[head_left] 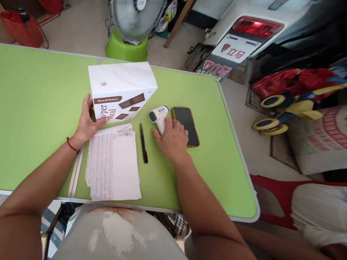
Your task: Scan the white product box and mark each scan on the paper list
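My left hand grips the near left corner of a white NutriMotion box, thumb on its printed front and fingers round the side. The box stands on the green table at the far side of a stack of handwritten papers. My right hand is closed round the handle of a white and blue infrared thermometer, which lies on the table. A phone with a dark screen lies just right of that hand. Between the papers and my right hand is a black pen.
The green table has a metal rim and a seam left of the papers. Beyond it, a fan stands on a green stool. A white scooter is at the far right. Someone in white sits on a red chair nearby.
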Available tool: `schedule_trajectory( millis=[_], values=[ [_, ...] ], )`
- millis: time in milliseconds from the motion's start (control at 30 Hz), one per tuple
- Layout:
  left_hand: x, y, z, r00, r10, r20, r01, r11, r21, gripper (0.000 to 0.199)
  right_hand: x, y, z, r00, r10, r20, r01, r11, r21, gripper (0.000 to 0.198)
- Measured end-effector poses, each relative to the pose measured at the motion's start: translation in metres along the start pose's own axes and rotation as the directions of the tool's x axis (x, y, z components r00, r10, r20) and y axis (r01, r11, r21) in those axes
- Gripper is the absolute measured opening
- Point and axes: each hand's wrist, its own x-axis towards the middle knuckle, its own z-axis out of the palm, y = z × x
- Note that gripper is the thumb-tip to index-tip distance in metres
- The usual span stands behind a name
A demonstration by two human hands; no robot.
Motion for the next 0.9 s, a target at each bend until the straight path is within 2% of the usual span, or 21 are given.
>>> schedule_trajectory(
  millis=[100, 167, 233, 300, 367, 433, 500, 533, 567, 600, 633, 700, 733, 900],
  values=[
    [0.0, 0.001, 0.002, 0.997, -0.065, -0.048, 0.054, 0.977, -0.206, 0.072, 0.004, 0.002, 0.002, 0.993, 0.093, 0.078, -0.096, 0.995, 0.026, 0.052],
    [-0.001, 0.001, 0.002, 0.995, -0.084, -0.062, 0.063, 0.957, -0.282, 0.068, 0.01, 0.003, -0.001, 0.978, 0.171, 0.122, -0.181, 0.981, 0.076, 0.051],
    [-0.002, 0.003, 0.0, 0.989, -0.105, -0.104, 0.065, 0.941, -0.332, 0.067, 0.015, 0.001, -0.007, 0.956, 0.221, 0.194, -0.26, 0.944, 0.205, 0.047],
    [-0.003, 0.004, -0.002, 0.979, -0.141, -0.149, 0.075, 0.923, -0.377, 0.07, 0.018, -0.006, -0.016, 0.939, 0.244, 0.241, -0.328, 0.844, 0.425, 0.042],
    [-0.004, 0.006, -0.004, 0.966, -0.192, -0.171, 0.1, 0.892, -0.441, 0.072, 0.013, -0.019, -0.027, 0.937, 0.269, 0.221, -0.345, 0.641, 0.686, 0.041],
    [-0.005, 0.01, -0.005, 0.955, -0.254, -0.156, 0.141, 0.847, -0.513, 0.07, 0.002, -0.038, -0.037, 0.946, 0.286, 0.155, -0.254, 0.35, 0.902, 0.041],
    [-0.006, 0.013, -0.005, 0.939, -0.322, -0.12, 0.201, 0.798, -0.568, 0.071, -0.013, -0.057, -0.044, 0.971, 0.126, 0.202, -0.211, 0.059, 0.976, 0.041],
    [-0.006, 0.015, -0.005, 0.929, -0.355, -0.1, 0.232, 0.775, -0.588, 0.072, -0.021, -0.066, -0.046, 0.969, 0.027, 0.247, -0.246, -0.048, 0.968, 0.039],
    [-0.007, 0.016, -0.005, 0.921, -0.381, -0.08, 0.26, 0.755, -0.602, 0.073, -0.028, -0.074, -0.047, 0.955, -0.061, 0.291, -0.297, -0.114, 0.948, 0.038],
    [-0.007, 0.016, -0.005, 0.916, -0.397, -0.061, 0.28, 0.74, -0.611, 0.073, -0.033, -0.08, -0.048, 0.926, -0.147, 0.347, -0.365, -0.127, 0.922, 0.038],
    [-0.007, 0.017, -0.005, 0.915, -0.401, -0.044, 0.29, 0.729, -0.62, 0.072, -0.037, -0.085, -0.047, 0.891, -0.198, 0.409, -0.434, -0.103, 0.895, 0.037],
    [-0.006, 0.016, -0.005, 0.922, -0.387, -0.026, 0.284, 0.721, -0.632, 0.071, -0.041, -0.092, -0.045, 0.833, -0.232, 0.503, -0.524, -0.039, 0.851, 0.035],
    [-0.006, 0.016, -0.005, 0.927, -0.375, -0.024, 0.276, 0.722, -0.635, 0.071, -0.041, -0.095, -0.043, 0.819, -0.226, 0.528, -0.546, -0.021, 0.838, 0.035],
    [-0.006, 0.013, -0.004, 0.939, -0.342, -0.032, 0.244, 0.73, -0.639, 0.072, -0.039, -0.099, -0.036, 0.825, -0.169, 0.539, -0.549, -0.011, 0.836, 0.033]
  ],
)
